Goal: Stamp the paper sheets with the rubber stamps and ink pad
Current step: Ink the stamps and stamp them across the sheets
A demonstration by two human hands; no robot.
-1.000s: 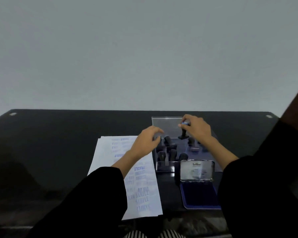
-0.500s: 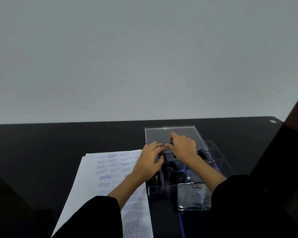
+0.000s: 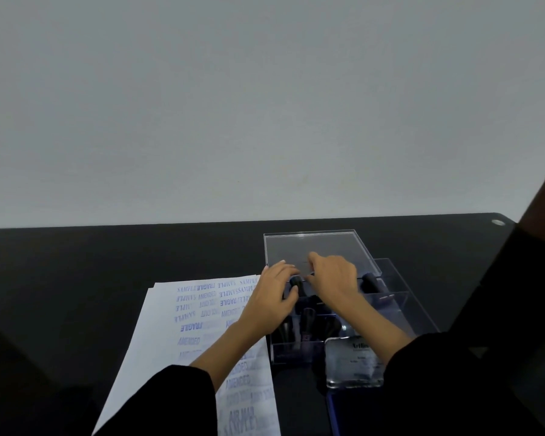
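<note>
Black glossy table [image 3: 76,278]. Paper sheets [image 3: 170,325]: white stack L of centre, blue prints SAMPLE, FRAGILE, AMENDED. Clear acrylic box [image 3: 397,309] just R of the sheets, w/ dark rubber stamps [image 3: 307,322] standing in compartments; clear box lid [image 3: 312,243] behind. Ink pad [image 3: 353,366] in front of the box, cover raised, label partly reads "Artline". Left hand [image 3: 274,300] is palm down, fingers & thumb curled round a round black stamp knob [image 3: 295,282]. Right hand [image 3: 334,275] is knuckles up, fingers bent at the box's far side; grip can't tell.
</note>
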